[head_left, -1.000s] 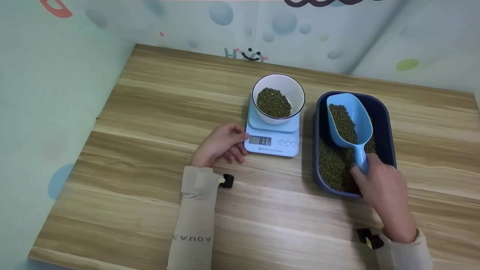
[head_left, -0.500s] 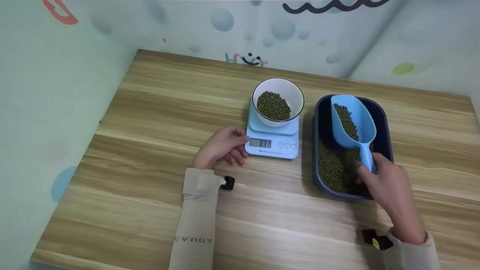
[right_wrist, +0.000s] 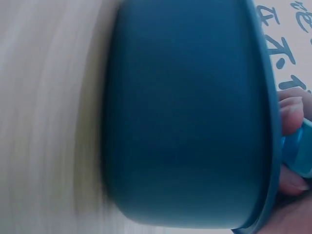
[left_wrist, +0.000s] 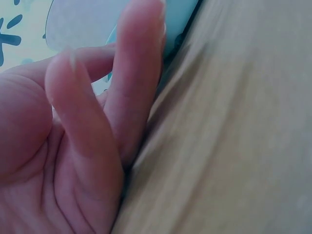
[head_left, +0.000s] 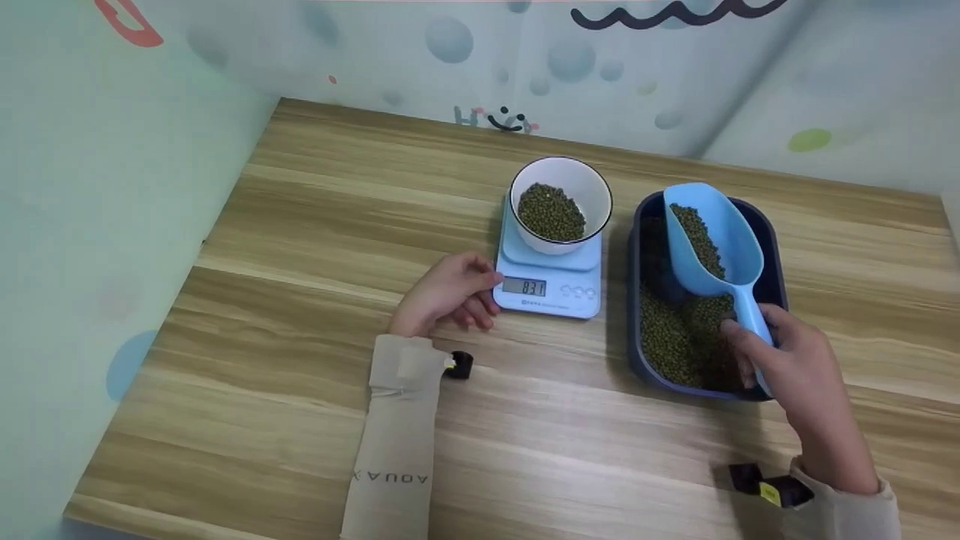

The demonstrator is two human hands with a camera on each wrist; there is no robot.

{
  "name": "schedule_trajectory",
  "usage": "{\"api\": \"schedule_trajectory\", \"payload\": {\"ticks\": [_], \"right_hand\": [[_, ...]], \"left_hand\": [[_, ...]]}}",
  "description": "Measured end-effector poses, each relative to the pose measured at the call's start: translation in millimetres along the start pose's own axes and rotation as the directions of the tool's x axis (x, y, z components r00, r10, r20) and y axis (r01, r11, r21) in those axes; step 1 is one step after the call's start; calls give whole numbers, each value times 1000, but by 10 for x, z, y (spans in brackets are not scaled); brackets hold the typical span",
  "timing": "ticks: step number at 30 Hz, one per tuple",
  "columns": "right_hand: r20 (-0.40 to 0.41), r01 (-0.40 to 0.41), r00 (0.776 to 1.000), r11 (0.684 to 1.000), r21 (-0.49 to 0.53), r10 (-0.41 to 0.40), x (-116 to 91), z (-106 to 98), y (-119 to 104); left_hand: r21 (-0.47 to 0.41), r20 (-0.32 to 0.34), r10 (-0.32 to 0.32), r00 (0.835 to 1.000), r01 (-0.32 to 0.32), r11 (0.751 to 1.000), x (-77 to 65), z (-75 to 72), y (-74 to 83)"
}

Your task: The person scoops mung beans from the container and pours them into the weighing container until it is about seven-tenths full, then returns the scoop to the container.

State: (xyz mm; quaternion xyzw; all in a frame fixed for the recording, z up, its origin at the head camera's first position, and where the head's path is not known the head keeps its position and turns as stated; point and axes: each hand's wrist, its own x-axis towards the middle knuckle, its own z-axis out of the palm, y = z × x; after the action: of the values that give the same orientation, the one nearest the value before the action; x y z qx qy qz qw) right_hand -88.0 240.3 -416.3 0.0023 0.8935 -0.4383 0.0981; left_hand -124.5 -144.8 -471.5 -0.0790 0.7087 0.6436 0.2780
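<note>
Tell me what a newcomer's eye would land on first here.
Probably the bright blue scoop, part-filled with small green beans and held by the right hand over the dark blue tub. Next comes the white bowl with its dark rim, standing on the pale blue scale to the left of the tub and also holding beans. The left hand is at the scale's left edge, near the display.

Left sleeve point(head_left: 390, 442): long, beige, its cuff point(head_left: 405, 367) ending behind the fingers of the bare left hand point(head_left: 448, 291)
Lettering point(head_left: 392, 478): dark capitals, seemingly "AQUA X", farther back from those fingers
Left wrist piece point(head_left: 461, 365): small, black, pale-and-yellow mark
Right sleeve point(head_left: 847, 516): beige, behind the bare right hand's point(head_left: 802, 360) fingers
Right wrist piece point(head_left: 795, 491): black, angular, yellow label point(head_left: 770, 493)
</note>
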Motion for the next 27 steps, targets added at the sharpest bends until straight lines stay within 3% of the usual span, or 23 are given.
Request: {"api": "schedule_trajectory", "payload": {"ticks": [3,5,7,10,13,15,17,20,24,27], "right_hand": [[8,-5,1000,976,219,4,-19,-9,-11],[13,-6,1000,925,381,1,-29,-12,-41],[22,6,1000,852,523,-21,-30,-15,-82],[29,60,994,753,655,-104,-18,-11,-163],[42,96,978,627,773,-202,-6,-10,-261],[50,99,968,556,825,-246,1,-6,-339],[57,94,960,507,856,-274,9,4,-417],[48,109,958,516,850,-282,17,33,-530],[32,116,955,472,874,-294,25,71,-652],[32,94,944,360,928,-329,35,107,-735]], "left_hand": [[8,13,-9,1000,9,1000,6,7,15],[8,10,-10,1000,10,1000,31,4,-9],[3,4,-3,1000,3,1000,57,-4,-43],[0,-11,6,1000,-6,1000,56,-10,-60],[-5,-15,15,1000,-15,1000,49,-5,-61],[-13,-17,14,1000,-15,1000,43,0,-58],[-16,-19,13,1000,-13,1000,41,5,-55],[-16,-27,6,1000,-6,1000,41,3,-53],[-2,-16,3,1000,-3,1000,57,-7,-52],[8,-11,2,1000,-2,1000,57,-13,-51]]}}
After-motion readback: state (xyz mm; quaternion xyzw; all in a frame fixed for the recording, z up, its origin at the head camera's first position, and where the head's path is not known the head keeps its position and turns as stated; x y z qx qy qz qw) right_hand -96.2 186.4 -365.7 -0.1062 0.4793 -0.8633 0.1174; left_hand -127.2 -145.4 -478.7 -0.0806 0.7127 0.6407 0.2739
